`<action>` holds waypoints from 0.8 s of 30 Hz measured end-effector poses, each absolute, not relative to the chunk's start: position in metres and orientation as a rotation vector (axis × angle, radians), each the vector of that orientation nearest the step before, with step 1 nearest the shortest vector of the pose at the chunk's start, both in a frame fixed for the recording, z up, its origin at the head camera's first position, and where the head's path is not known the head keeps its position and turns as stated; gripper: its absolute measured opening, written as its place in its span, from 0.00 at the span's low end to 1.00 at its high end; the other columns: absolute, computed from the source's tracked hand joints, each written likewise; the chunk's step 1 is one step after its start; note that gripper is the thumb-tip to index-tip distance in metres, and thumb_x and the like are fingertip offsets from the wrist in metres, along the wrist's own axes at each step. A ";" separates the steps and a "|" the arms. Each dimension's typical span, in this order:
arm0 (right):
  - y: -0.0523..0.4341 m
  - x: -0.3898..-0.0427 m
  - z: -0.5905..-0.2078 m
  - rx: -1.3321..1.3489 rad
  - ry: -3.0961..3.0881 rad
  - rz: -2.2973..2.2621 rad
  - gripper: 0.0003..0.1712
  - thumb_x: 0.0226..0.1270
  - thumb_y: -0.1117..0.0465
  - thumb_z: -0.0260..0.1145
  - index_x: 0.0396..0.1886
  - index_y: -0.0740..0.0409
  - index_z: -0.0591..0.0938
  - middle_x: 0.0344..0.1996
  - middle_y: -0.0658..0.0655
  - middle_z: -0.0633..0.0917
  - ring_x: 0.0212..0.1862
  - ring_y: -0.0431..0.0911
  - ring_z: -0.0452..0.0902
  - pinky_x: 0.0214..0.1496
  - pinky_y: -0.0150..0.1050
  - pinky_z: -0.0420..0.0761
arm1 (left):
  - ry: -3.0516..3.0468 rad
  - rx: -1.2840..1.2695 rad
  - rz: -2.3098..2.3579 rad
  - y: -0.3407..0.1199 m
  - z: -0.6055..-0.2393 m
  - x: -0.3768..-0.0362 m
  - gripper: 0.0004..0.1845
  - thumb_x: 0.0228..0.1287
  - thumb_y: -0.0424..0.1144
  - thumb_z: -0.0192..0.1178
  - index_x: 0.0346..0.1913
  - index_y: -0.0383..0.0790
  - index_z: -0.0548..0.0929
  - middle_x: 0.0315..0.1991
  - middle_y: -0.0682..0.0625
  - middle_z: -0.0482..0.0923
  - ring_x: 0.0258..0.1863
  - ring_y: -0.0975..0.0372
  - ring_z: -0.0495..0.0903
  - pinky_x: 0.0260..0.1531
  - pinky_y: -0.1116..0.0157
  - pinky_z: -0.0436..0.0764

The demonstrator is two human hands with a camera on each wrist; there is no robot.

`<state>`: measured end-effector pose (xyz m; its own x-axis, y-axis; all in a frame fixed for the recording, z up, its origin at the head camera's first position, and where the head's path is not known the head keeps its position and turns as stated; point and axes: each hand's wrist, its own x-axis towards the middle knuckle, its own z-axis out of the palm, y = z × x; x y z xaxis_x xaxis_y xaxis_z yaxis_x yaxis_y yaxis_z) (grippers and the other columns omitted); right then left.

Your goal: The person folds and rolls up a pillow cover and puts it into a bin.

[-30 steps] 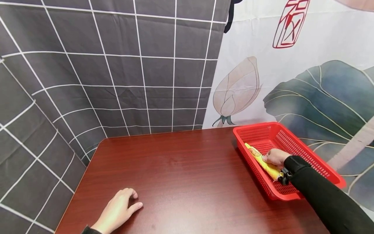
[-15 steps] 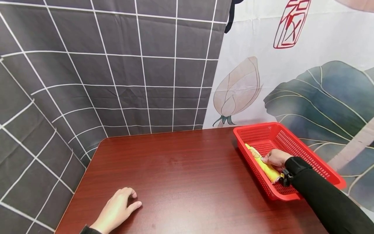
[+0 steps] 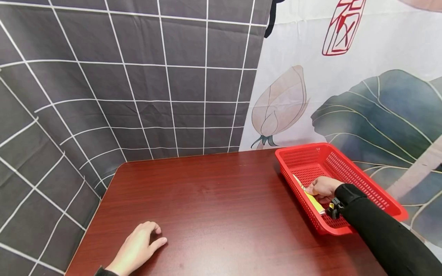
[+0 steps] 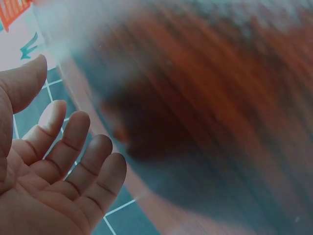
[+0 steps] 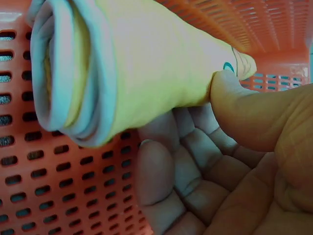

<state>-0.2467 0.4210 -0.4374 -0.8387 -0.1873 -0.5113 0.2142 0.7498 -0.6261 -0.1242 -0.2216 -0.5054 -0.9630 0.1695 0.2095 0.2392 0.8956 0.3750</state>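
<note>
Yellow roll [image 3: 312, 198] now lower in basket [image 3: 359, 180]; right hand [image 3: 322, 187] gripping

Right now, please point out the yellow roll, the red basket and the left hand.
yellow roll [image 5: 146, 63], right wrist view, its side.
red basket [image 3: 362, 180], head view, far wall.
left hand [image 3: 136, 249], head view, its back.

Left hand [image 3: 138, 247]: palm down at the near left, fingers [image 4: 73, 147] relaxed and slightly spread, thumb out to the side, holding nothing; a dark cuff shows at the wrist. Right hand [image 3: 322, 188]: reached forward at the right on an arm in a black sleeve [image 3: 386, 237] with a black strap at the wrist, fingers curled and thumb [image 5: 244, 110] pressed against what it holds, palm turned partly inward.
</note>
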 end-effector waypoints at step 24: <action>0.438 -0.243 -0.411 0.112 2.424 -0.990 0.22 0.82 0.48 0.62 0.46 0.66 0.83 0.35 0.54 0.85 0.38 0.46 0.82 0.40 0.39 0.84 | -2.870 -0.294 -0.576 -0.236 -0.503 -0.122 0.17 0.56 0.50 0.80 0.36 0.57 0.79 0.34 0.66 0.74 0.39 0.68 0.74 0.43 0.61 0.80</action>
